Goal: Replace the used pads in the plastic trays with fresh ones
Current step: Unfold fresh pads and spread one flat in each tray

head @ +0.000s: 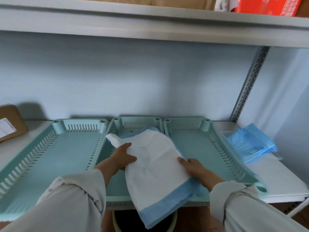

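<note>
left tray [50, 158], right tray [197, 148]: bare | middle tray [117, 186]: pad [155, 166] half-lifted, both grips clamped — left hand [122, 158], right hand [197, 169] | fresh pads: none laid yet

Soft, cool daylight, pretty even, no real glare. Faint shadows on the wall [133, 84] behind the cardboard box [11, 123] at left. Wide-angle bends the upper shelf [150, 19]; sleeves [70, 203] at bottom are blurry, overall a bit soft.
</note>
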